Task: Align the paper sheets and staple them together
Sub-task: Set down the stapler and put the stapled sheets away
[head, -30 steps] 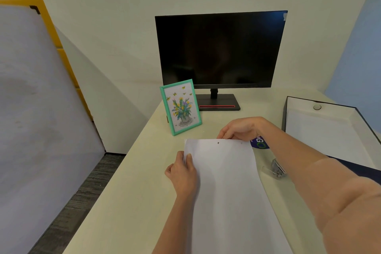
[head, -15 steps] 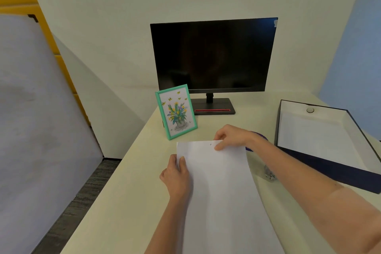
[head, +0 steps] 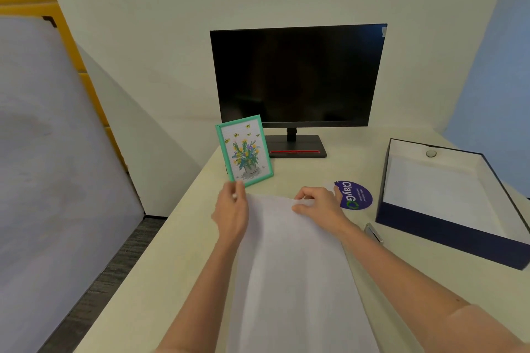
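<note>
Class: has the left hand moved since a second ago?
Yes. The left hand has slid away from the person along the paper edge; its fingertips now appear at the lower corner of the frame, clearly short of it before.
</note>
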The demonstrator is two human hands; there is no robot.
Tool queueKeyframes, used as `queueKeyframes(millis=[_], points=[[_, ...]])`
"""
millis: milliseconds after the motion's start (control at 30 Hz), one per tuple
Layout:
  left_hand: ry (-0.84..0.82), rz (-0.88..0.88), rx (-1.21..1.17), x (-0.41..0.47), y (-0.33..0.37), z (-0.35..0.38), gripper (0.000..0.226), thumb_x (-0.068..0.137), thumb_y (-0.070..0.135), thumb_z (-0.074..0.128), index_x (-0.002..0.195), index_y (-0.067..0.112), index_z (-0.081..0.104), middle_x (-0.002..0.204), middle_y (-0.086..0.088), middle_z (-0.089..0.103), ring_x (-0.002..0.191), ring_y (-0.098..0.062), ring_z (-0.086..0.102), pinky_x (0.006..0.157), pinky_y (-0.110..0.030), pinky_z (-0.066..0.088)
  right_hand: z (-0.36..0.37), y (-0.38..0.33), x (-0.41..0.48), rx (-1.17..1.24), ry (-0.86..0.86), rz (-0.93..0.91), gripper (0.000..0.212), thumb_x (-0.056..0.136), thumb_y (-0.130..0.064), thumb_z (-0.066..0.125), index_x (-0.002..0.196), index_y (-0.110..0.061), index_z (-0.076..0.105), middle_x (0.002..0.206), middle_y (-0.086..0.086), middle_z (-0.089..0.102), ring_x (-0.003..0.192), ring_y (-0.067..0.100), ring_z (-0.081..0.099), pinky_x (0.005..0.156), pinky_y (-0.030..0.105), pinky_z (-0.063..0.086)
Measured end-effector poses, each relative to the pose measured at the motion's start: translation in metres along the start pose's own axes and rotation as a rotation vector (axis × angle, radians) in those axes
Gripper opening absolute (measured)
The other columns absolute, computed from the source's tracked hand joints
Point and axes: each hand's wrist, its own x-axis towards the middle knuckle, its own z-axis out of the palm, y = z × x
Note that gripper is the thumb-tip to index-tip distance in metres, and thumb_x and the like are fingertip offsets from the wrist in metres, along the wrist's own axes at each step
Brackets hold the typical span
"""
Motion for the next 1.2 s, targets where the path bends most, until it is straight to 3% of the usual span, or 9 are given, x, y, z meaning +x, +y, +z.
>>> queueKeyframes(millis=[67, 167, 267, 367, 600, 767, 833, 933, 1200], points=[[-0.016, 0.309, 0.206, 0.016, 0.028, 0.008, 0.026, 0.097, 0.033, 0.041, 0.105, 0.020, 0.062, 0.111, 0.003, 0.062, 0.105, -0.019, 0.057, 0.099, -0.039, 0.034, 0.001, 0.000, -0.001, -0.009, 0.008, -0.023, 0.014, 0.079, -0.031, 0.069, 0.072, -0.034, 0.057, 0.077, -0.010, 0.063, 0.097, 0.016, 0.057, 0.116, 0.045, -0.006], [-0.415, 0.597, 0.479, 0.031, 0.061, 0.027, 0.023, 0.096, 0.025, 0.047, 0.104, 0.018, 0.067, 0.111, -0.001, 0.068, 0.098, -0.020, 0.062, 0.091, -0.035, 0.045, 0.001, -0.001, -0.002, -0.036, 0.012, -0.051, 0.010, 0.080, -0.031, 0.067, 0.074, -0.032, 0.059, 0.082, -0.007, 0.068, 0.100, 0.016, 0.058, 0.115, 0.044, -0.007], [-0.777, 0.431, 0.655, 0.040, 0.073, 0.043, 0.021, 0.092, 0.017, 0.052, 0.099, 0.013, 0.071, 0.095, -0.006, 0.071, 0.081, -0.016, 0.063, 0.067, -0.021, 0.048, 0.002, -0.002, -0.001, -0.113, 0.035, -0.064, 0.004, 0.083, -0.030, 0.065, 0.083, -0.026, 0.066, 0.095, -0.007, 0.070, 0.106, 0.016, 0.055, 0.115, 0.045, -0.004], [-0.907, 0.267, 0.683, 0.046, 0.073, 0.049, 0.019, 0.087, 0.011, 0.057, 0.098, 0.007, 0.072, 0.087, -0.007, 0.066, 0.078, -0.017, 0.061, 0.065, -0.018, 0.051, 0.003, -0.004, -0.002, -0.180, 0.057, -0.073, 0.008, 0.085, -0.029, 0.063, 0.087, -0.023, 0.068, 0.098, -0.006, 0.069, 0.108, 0.015, 0.053, 0.115, 0.044, -0.003], [-0.942, 0.224, 0.632, 0.049, 0.063, 0.043, 0.021, 0.081, 0.002, 0.061, 0.098, 0.006, 0.073, 0.088, -0.008, 0.068, 0.075, -0.016, 0.065, 0.068, -0.016, 0.054, 0.012, -0.003, -0.012, -0.336, 0.149, -0.189, 0.013, 0.089, -0.032, 0.060, 0.091, -0.021, 0.067, 0.096, -0.005, 0.066, 0.103, 0.016, 0.054, 0.113, 0.039, -0.002], [-0.882, 0.366, 0.579, 0.039, 0.053, 0.035, 0.018, 0.079, 0.002, 0.063, 0.093, 0.006, 0.074, 0.073, 0.000, 0.067, 0.065, -0.010, 0.060, 0.072, -0.021, 0.053, 0.021, 0.005, -0.020, -0.449, 0.264, -0.289, 0.013, 0.076, -0.025, 0.076, 0.071, -0.022, 0.064, 0.070, -0.008, 0.060, 0.075, 0.019, 0.060, 0.108, 0.039, 0.009], [-0.838, 0.448, 0.556, 0.031, 0.048, 0.031, 0.016, 0.078, 0.001, 0.064, 0.089, 0.006, 0.074, 0.072, 0.002, 0.069, 0.063, -0.007, 0.058, 0.064, -0.012, 0.050, 0.025, 0.007, -0.022, -0.457, 0.283, -0.299, 0.019, 0.070, -0.022, 0.080, 0.067, -0.023, 0.061, 0.066, -0.009, 0.058, 0.069, 0.018, 0.059, 0.105, 0.040, 0.015], [-0.778, 0.560, 0.570, 0.025, 0.039, 0.031, 0.014, 0.079, 0.004, 0.064, 0.088, 0.007, 0.075, 0.086, -0.004, 0.074, 0.070, -0.007, 0.060, 0.059, -0.006, 0.044, 0.027, 0.010, -0.025, -0.462, 0.288, -0.308, 0.020, 0.069, -0.021, 0.082, 0.068, -0.023, 0.062, 0.067, -0.008, 0.058, 0.068, 0.018, 0.059, 0.105, 0.041, 0.017], [-0.745, 0.721, 0.702, 0.023, 0.035, 0.037, 0.014, 0.085, 0.008, 0.058, 0.090, 0.009, 0.071, 0.087, -0.008, 0.072, 0.076, -0.014, 0.056, 0.074, -0.027, 0.048, 0.025, 0.011, -0.020, -0.430, 0.259, -0.292, 0.007, 0.082, -0.026, 0.070, 0.079, -0.019, 0.068, 0.077, -0.004, 0.062, 0.084, 0.022, 0.059, 0.107, 0.036, 0.008]])
